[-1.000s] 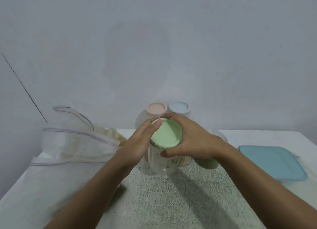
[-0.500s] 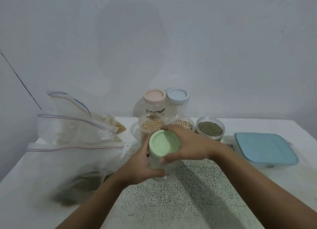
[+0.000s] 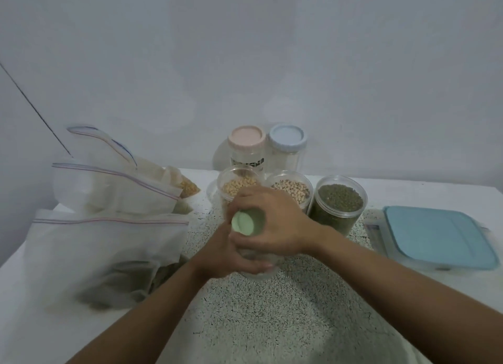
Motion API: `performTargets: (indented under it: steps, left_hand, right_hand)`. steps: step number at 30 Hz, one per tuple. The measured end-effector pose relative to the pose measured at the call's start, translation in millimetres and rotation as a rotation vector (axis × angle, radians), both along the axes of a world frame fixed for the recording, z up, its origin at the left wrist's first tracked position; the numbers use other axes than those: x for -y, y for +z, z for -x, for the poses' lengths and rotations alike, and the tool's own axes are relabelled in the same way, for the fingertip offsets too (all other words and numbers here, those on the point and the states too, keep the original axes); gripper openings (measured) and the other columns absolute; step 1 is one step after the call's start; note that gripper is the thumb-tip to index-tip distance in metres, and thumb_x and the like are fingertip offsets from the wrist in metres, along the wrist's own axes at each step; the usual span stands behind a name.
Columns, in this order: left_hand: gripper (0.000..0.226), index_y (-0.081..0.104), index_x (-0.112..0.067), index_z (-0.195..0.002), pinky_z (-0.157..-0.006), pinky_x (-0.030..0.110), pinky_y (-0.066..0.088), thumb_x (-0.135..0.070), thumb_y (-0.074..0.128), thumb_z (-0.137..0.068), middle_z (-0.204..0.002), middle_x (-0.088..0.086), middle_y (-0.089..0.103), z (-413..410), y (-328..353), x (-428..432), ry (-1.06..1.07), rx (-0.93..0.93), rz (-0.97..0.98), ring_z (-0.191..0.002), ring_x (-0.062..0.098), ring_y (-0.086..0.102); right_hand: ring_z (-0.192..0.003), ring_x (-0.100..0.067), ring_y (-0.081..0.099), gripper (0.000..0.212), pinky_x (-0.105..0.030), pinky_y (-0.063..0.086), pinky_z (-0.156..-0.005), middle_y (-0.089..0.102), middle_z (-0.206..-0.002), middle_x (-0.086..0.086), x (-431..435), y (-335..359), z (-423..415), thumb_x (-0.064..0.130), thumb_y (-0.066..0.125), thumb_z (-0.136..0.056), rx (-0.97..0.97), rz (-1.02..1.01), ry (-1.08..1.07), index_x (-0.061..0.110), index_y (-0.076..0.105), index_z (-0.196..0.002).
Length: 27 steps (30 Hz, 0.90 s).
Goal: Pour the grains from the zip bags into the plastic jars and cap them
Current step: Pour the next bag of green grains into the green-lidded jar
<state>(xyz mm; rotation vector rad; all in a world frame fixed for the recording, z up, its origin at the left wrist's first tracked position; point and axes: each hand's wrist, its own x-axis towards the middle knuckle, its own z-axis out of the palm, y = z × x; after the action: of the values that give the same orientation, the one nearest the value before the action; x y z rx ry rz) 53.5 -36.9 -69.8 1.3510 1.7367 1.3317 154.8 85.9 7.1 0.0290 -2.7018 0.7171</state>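
Green lid [image 3: 247, 222] is on the mouth of the clear jar [image 3: 257, 271]; the jar stands on the speckled mat [image 3: 285, 323] mid-table. Can't tell if the lid sits flat.

Right hand [image 3: 275, 224] comes in from 3 o'clock, fingers curled round the lid rim, thumb on the near side. Left hand [image 3: 231, 257] comes in from 7 o'clock, fingers close together, wrapped round the jar body below the lid. Jar contents: can't tell, the hands cover most of it.

Relative to the held jar:
- 12 to 2 o'clock: 3 open jars in a row, just beside each other: yellow-grain jar [image 3: 237, 187], white-bean jar [image 3: 292, 190], green-grain jar [image 3: 339, 201].
- 12 o'clock, at the wall: 2 capped jars side by side, pink-lid jar [image 3: 246, 139] and blue-lid jar [image 3: 287, 137].
- 9 o'clock: front zip bag [image 3: 109, 254], dark grains at its bottom. 10 o'clock: rear zip bags [image 3: 114, 189] propped behind it.
- 3 o'clock: blue-lidded box [image 3: 435, 235], well apart.
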Motion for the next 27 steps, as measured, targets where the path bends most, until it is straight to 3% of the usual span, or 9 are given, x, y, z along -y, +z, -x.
performTargets:
  steps: [5, 7, 11, 13, 17, 19, 21, 24, 27]
  left_hand:
    - [0.057, 0.060, -0.002, -0.116, -0.087, 0.019, 0.055, -0.006, 0.088, -0.066, -0.099, 0.005, 0.074, 2.6, -5.8, 0.1, -0.011, 0.048, 0.026, -0.105, 0.006, 0.071]
    - [0.064, 0.057, 0.004, -0.119, -0.087, 0.017, 0.054, 0.000, 0.090, -0.064, -0.099, 0.008, 0.073, 1.4, -6.4, 0.9, -0.004, 0.049, 0.019, -0.107, 0.006, 0.070]
    - [0.073, 0.052, -0.013, -0.129, -0.091, 0.020, 0.054, 0.005, 0.089, -0.069, -0.121, -0.010, 0.069, 1.0, 1.3, -2.2, -0.033, 0.035, 0.010, -0.113, 0.009, 0.066]
    - [0.072, 0.053, -0.019, -0.129, -0.095, 0.022, 0.053, 0.008, 0.086, -0.071, -0.126, -0.008, 0.066, 2.7, 1.7, -4.2, -0.058, 0.013, 0.007, -0.115, 0.009, 0.065]
    - [0.072, 0.056, -0.018, -0.129, -0.094, 0.030, 0.056, 0.003, 0.089, -0.069, -0.125, -0.007, 0.069, 3.3, 1.5, -2.9, -0.037, 0.070, 0.025, -0.116, 0.016, 0.067]
    - [0.075, 0.054, -0.017, -0.132, -0.095, 0.034, 0.057, -0.002, 0.091, -0.069, -0.127, -0.005, 0.068, 4.0, 2.0, -1.9, -0.046, 0.106, 0.026, -0.119, 0.020, 0.066]
    - [0.070, 0.058, -0.015, -0.130, -0.095, 0.036, 0.057, -0.003, 0.090, -0.070, -0.126, -0.001, 0.070, 3.6, -0.7, -2.1, -0.047, 0.146, 0.034, -0.119, 0.023, 0.067]
    - [0.064, 0.058, -0.011, -0.130, -0.095, 0.040, 0.057, 0.004, 0.086, -0.075, -0.122, 0.009, 0.072, 4.9, -7.6, -2.7, -0.060, 0.163, 0.053, -0.115, 0.028, 0.070]
    - [0.060, 0.062, -0.013, -0.125, -0.092, 0.028, 0.057, 0.006, 0.086, -0.073, -0.118, 0.000, 0.074, 5.5, -9.4, -0.9, -0.055, 0.160, 0.052, -0.113, 0.020, 0.071]
  right_hand:
    - [-0.101, -0.008, 0.061, 0.034, -0.035, 0.049, -0.090, 0.070, -0.104, 0.010, -8.3, -8.0, 2.1, 0.046, 0.074, -0.081, -0.089, -0.010, 0.070, 0.023, 0.076, -0.106]
    - [-0.112, -0.015, 0.055, 0.044, -0.038, 0.045, -0.097, 0.064, -0.114, 0.005, -5.5, -10.1, 0.6, 0.050, 0.071, -0.083, -0.095, -0.068, 0.041, 0.024, 0.071, -0.118]
    - [-0.124, -0.029, 0.045, 0.055, -0.052, 0.045, -0.098, 0.053, -0.130, -0.010, 12.4, 2.4, -3.9, 0.069, 0.040, -0.093, 0.178, -0.313, -0.230, 0.030, 0.055, -0.129]
    - [-0.129, -0.035, 0.042, 0.060, -0.055, 0.043, -0.100, 0.049, -0.140, -0.014, 23.6, 8.9, -6.2, 0.072, 0.029, -0.094, 0.326, -0.403, -0.328, 0.032, 0.050, -0.134]
    - [-0.123, -0.022, 0.044, 0.051, -0.050, 0.041, -0.105, 0.053, -0.133, -0.001, 8.9, 39.9, -6.4, 0.066, 0.048, -0.094, 0.455, -0.337, -0.038, 0.037, 0.053, -0.136]
    - [-0.137, -0.016, 0.039, 0.056, -0.042, 0.027, -0.117, 0.047, -0.149, 0.005, -1.3, 61.9, -7.0, 0.063, 0.058, -0.093, 0.552, -0.214, 0.158, 0.040, 0.051, -0.143]
    - [-0.150, -0.015, 0.022, 0.061, -0.040, 0.013, -0.123, 0.034, -0.161, 0.005, -1.2, 67.3, -11.0, 0.068, 0.050, -0.094, 0.552, -0.173, 0.111, 0.040, 0.047, -0.147]
    - [-0.145, -0.031, 0.025, 0.072, -0.056, 0.035, -0.113, 0.027, -0.160, -0.007, 12.9, 57.1, -11.5, 0.083, 0.028, -0.089, 0.538, -0.333, -0.179, 0.041, 0.045, -0.145]
    - [-0.137, -0.029, 0.030, 0.053, -0.051, 0.037, -0.108, 0.039, -0.149, -0.009, 18.0, 54.2, -6.4, 0.070, 0.046, -0.092, 0.572, -0.389, -0.130, 0.042, 0.052, -0.136]
